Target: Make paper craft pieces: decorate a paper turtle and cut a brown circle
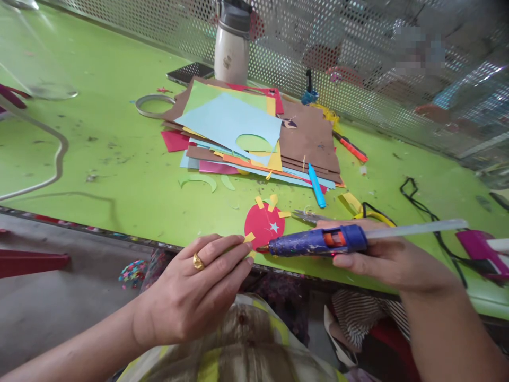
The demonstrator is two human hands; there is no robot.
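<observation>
My right hand [392, 254] is wrapped round a blue glue gun [318, 241] with a clear glue stick [417, 228] poking out of its back. The gun's nozzle points left at a small yellow paper strip [249, 238]. My left hand [199, 286], with a gold ring, pinches that strip at the near table edge. Just beyond lies a red paper circle [264, 223] with a pale star and yellow strips stuck round its rim, flat on the green table [119, 170].
A pile of coloured paper sheets [246, 132] lies mid-table, with a blue marker [317, 185], scissors [314, 216], a tape roll [153, 105], a phone [190, 72] and a white bottle [231, 45]. A perforated metal screen [358, 53] backs the table. Black cables [421, 207] trail right.
</observation>
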